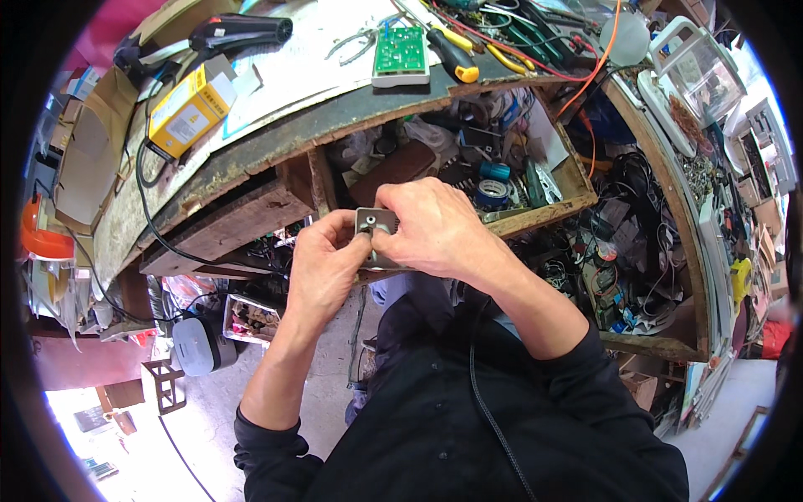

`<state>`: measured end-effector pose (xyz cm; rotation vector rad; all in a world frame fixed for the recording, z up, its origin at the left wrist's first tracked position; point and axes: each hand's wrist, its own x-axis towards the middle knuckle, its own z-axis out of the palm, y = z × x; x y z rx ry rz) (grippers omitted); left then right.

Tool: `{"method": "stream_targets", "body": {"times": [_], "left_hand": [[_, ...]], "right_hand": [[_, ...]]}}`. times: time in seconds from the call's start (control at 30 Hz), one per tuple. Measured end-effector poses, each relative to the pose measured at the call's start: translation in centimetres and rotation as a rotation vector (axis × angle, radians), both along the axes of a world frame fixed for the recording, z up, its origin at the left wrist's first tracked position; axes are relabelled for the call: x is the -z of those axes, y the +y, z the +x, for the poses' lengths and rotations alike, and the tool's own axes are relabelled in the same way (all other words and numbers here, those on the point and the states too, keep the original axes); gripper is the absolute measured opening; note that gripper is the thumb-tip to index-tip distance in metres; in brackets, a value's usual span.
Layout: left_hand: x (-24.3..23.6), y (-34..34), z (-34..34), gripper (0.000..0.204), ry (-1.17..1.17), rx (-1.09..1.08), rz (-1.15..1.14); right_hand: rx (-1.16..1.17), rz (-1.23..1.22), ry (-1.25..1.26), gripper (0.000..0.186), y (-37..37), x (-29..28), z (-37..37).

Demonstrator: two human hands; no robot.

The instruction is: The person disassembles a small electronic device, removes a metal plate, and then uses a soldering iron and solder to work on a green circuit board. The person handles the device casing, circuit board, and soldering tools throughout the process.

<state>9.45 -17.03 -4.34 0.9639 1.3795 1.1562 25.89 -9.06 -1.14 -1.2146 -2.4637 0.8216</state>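
My left hand (329, 261) grips a small grey-brown metal piece (372, 217) with a round hole, its thumb pressed to the front of it. My right hand (431, 230) is closed on the same piece from the right, thumb beside my left thumb, hiding much of the piece. Both hands are in front of an open wooden drawer (544, 209) full of loose parts, tape rolls and tools.
On the bench (322, 109) lie a green circuit board (400, 50), pliers (350, 48), a screwdriver (452, 56), a black dryer-like tool (238, 32) and a yellow box (188, 109). A cluttered compartment (619, 276) is at right; a plastic bin (201, 343) stands lower left.
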Motion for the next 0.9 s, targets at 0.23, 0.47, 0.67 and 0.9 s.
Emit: {"method": "stream_targets", "body": {"times": [0.23,0.47,0.67,0.9], "left_hand": [[0.4,-0.2,-0.2,0.016,0.048,0.032,0.034],[0.1,-0.5,-0.3,0.018,0.02,0.056,0.008],[0.4,-0.6,-0.2,0.016,-0.005,0.045,0.015],[0.3,-0.7,0.0,0.017,0.028,0.018,0.038]], "right_hand": [[0.016,-0.012,-0.029,0.028,-0.1,-0.3,-0.2],[-0.013,0.022,0.009,0.027,-0.1,0.5,-0.1],[0.001,0.027,0.025,0.027,-0.2,0.4,-0.2],[-0.011,0.006,0.033,0.027,-0.2,0.6,-0.2]]}}
